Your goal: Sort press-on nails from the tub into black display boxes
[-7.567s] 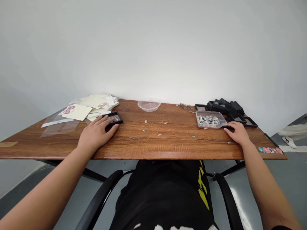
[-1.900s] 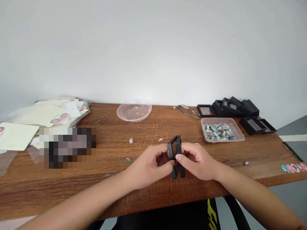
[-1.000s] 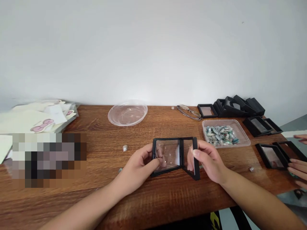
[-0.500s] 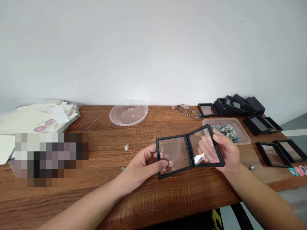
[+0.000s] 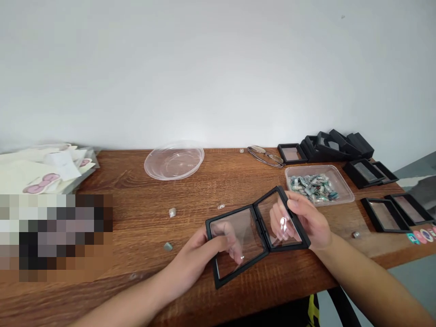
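Note:
A hinged black display frame with clear film windows (image 5: 264, 231) is spread open above the wooden table's front part. My left hand (image 5: 211, 247) grips its left panel, thumb on the near face and fingers showing through the film. My right hand (image 5: 308, 218) is closed around the right panel's outer edge, its fingers also visible through the clear film. Nothing shows between the films except reflections. Just beyond the frame lies a small clear piece (image 5: 221, 206). Left of my left hand are a greenish stone (image 5: 168, 246) and a pale stone (image 5: 172, 212).
A clear tray (image 5: 342, 186) holds many small wrapped greenish pieces. More black frames (image 5: 340, 145) are piled at back right, with others (image 5: 384, 215) lying open nearer. Eyeglasses (image 5: 265, 156) and a round clear lid (image 5: 173, 161) lie toward the wall. Paper cards (image 5: 20, 172) are stacked left.
Both hands have brought the frame lower and slightly left, its left panel now tilted more. The small clear piece and the greenish stone have come into fuller view.

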